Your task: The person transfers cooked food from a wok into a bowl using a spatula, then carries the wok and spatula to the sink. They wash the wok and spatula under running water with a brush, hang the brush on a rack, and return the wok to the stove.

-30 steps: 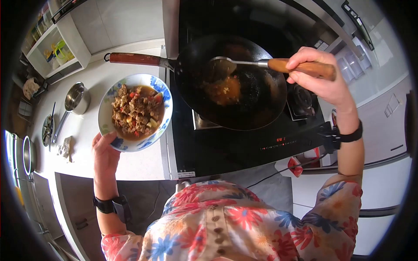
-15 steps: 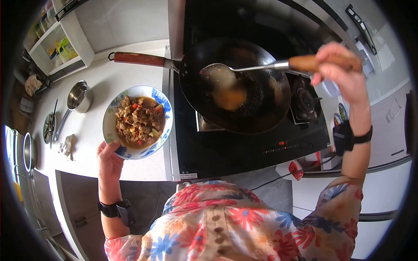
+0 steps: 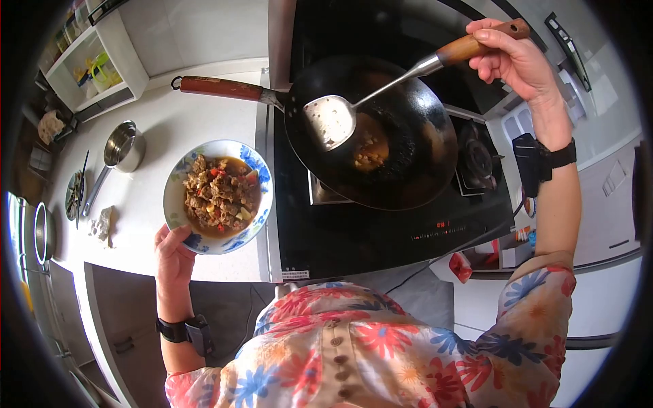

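My left hand (image 3: 174,250) grips the lower left rim of a blue-flowered bowl (image 3: 175,197), over the white counter. Brown meat pieces (image 3: 216,194) with red and pale bits lie in sauce inside it. My right hand (image 3: 509,58) is closed around the wooden handle of a metal spatula (image 3: 330,121). The spatula's blade is over the left part of the black wok (image 3: 415,122), its broad face showing a few brown specks. A small amount of brown liquid with bits (image 3: 371,153) lies at the bottom of the wok.
The wok sits on a black cooktop (image 3: 381,234), its red-brown handle (image 3: 221,88) reaching left over the counter (image 3: 153,197). A metal ladle (image 3: 124,148), a crumpled whitish thing (image 3: 103,226) and a small dish (image 3: 73,196) are at the left. Another burner (image 3: 476,160) is at the right.
The spatula blade has lifted from the liquid and turned its broad face up, while my right hand has moved up and slightly left. The bowl has shifted slightly down and right.
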{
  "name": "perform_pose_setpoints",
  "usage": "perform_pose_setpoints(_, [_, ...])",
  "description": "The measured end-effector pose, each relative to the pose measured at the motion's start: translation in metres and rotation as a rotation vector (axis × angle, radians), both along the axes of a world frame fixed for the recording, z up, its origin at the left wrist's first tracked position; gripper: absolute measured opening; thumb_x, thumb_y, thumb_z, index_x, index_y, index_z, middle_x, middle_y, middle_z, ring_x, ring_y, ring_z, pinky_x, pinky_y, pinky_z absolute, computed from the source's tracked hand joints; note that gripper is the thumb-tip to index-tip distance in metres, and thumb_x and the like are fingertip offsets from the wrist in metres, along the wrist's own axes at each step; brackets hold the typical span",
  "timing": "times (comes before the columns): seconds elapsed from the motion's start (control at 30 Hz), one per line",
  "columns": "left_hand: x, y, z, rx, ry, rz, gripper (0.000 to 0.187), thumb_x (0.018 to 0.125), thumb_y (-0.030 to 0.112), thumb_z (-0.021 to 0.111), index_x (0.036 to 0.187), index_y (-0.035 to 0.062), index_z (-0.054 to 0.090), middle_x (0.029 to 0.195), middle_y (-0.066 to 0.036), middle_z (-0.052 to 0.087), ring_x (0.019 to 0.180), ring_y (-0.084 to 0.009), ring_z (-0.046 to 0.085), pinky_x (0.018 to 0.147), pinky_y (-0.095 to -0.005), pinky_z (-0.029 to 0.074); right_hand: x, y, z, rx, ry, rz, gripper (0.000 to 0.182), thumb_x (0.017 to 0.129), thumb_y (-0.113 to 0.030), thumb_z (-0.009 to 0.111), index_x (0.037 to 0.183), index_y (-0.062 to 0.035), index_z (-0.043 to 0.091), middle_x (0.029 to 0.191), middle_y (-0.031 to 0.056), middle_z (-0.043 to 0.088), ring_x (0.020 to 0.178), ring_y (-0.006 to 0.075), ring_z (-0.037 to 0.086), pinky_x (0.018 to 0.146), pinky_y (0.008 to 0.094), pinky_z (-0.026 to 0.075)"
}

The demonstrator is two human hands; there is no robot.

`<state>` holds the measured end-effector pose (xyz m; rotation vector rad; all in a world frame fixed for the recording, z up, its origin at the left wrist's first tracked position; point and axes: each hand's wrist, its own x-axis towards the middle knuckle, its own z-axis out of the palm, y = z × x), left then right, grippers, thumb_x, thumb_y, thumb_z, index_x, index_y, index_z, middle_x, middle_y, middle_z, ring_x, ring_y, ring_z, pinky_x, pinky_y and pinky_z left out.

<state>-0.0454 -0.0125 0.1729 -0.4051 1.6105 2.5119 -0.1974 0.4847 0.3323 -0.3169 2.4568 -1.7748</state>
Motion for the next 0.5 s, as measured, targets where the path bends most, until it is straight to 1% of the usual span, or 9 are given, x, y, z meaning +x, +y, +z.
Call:
perform_pose_setpoints(0.1, [0.001, 0.0, 0.001, -0.007, 0.005, 0.001, 0.027, 0.082, 0.005, 0.049, 0.105, -0.0086, 0.05, 0.101, -0.017, 0.059, 0.089, -0.0242, 0.061, 0.077, -0.0348, 0.052, -0.006, 0.002, -0.009, -0.069, -0.037, -0.019, 0.03, 0.082, -0.026, 0.061, 0.101, -0.003, 0.06, 0.068, 0.0107, 0.064, 0.054, 0.0126, 0.064, 0.05, 0.0185, 0.051])
perform_pose_setpoints(0.17, [0.002, 0.0, 0.001, -0.02, -0.005, -0.002, 0.027, 0.082, 0.005, 0.049, 0.105, -0.0087, 0.05, 0.1, -0.017, 0.059, 0.088, -0.0242, 0.061, 0.075, -0.0346, 0.052, -0.008, 0.005, -0.016, 0.015, -0.047, -0.13, 0.029, 0.081, -0.029, 0.062, 0.097, -0.0044, 0.061, 0.067, 0.0102, 0.063, 0.052, 0.0122, 0.063, 0.049, 0.0196, 0.05])
perform_pose_setpoints(0.2, [0.002, -0.001, 0.001, -0.019, -0.004, -0.001, 0.027, 0.082, 0.005, 0.049, 0.105, -0.0087, 0.05, 0.1, -0.017, 0.059, 0.088, -0.0242, 0.061, 0.075, -0.0346, 0.052, -0.008, 0.006, -0.019, 0.016, -0.045, -0.129, 0.029, 0.081, -0.029, 0.062, 0.097, -0.0044, 0.061, 0.067, 0.0102, 0.063, 0.052, 0.0122, 0.063, 0.049, 0.0196, 0.05])
perform_pose_setpoints(0.27, [0.003, -0.002, -0.001, -0.018, -0.004, 0.021, 0.027, 0.082, 0.005, 0.05, 0.105, -0.0088, 0.05, 0.1, -0.017, 0.06, 0.088, -0.0242, 0.061, 0.074, -0.0348, 0.052, -0.007, 0.009, -0.025, -0.056, -0.039, -0.244, 0.027, 0.083, -0.024, 0.059, 0.102, -0.0039, 0.058, 0.066, 0.0117, 0.063, 0.049, 0.0116, 0.061, 0.044, 0.0191, 0.047])
perform_pose_setpoints(0.3, [0.004, -0.002, -0.002, -0.017, -0.006, 0.021, 0.027, 0.082, 0.005, 0.05, 0.105, -0.0088, 0.05, 0.1, -0.017, 0.06, 0.088, -0.0242, 0.061, 0.074, -0.0348, 0.052, -0.008, 0.01, -0.028, -0.055, -0.041, -0.243, 0.027, 0.083, -0.024, 0.059, 0.102, -0.0039, 0.058, 0.066, 0.0117, 0.063, 0.049, 0.0116, 0.061, 0.044, 0.0191, 0.047])
perform_pose_setpoints(0.37, [0.004, -0.002, -0.002, -0.02, -0.003, 0.022, 0.027, 0.081, 0.005, 0.05, 0.104, -0.0086, 0.051, 0.1, -0.017, 0.06, 0.088, -0.024, 0.061, 0.075, -0.0344, 0.052, -0.007, 0.011, -0.034, -0.157, -0.073, -0.32, 0.026, 0.084, -0.024, 0.058, 0.101, -0.0042, 0.059, 0.066, 0.0109, 0.063, 0.048, 0.0109, 0.06, 0.043, 0.019, 0.046])
perform_pose_setpoints(0.47, [0.002, -0.001, -0.002, -0.026, -0.01, 0.007, 0.027, 0.081, 0.005, 0.051, 0.105, -0.0085, 0.051, 0.1, -0.016, 0.06, 0.089, -0.0236, 0.061, 0.076, -0.0336, 0.051, 0.0, 0.012, -0.036, -0.133, -0.112, -0.332, 0.025, 0.084, -0.024, 0.058, 0.1, -0.0043, 0.059, 0.065, 0.0104, 0.062, 0.047, 0.0104, 0.059, 0.042, 0.0192, 0.046])
perform_pose_setpoints(0.5, [0.002, -0.001, -0.003, -0.024, -0.01, 0.005, 0.027, 0.081, 0.005, 0.051, 0.105, -0.0085, 0.051, 0.1, -0.016, 0.06, 0.089, -0.0236, 0.061, 0.076, -0.0336, 0.051, 0.003, 0.017, -0.036, -0.086, -0.106, -0.306, 0.028, 0.08, -0.029, 0.062, 0.095, -0.0052, 0.061, 0.064, 0.0089, 0.062, 0.048, 0.01, 0.06, 0.044, 0.0197, 0.047])
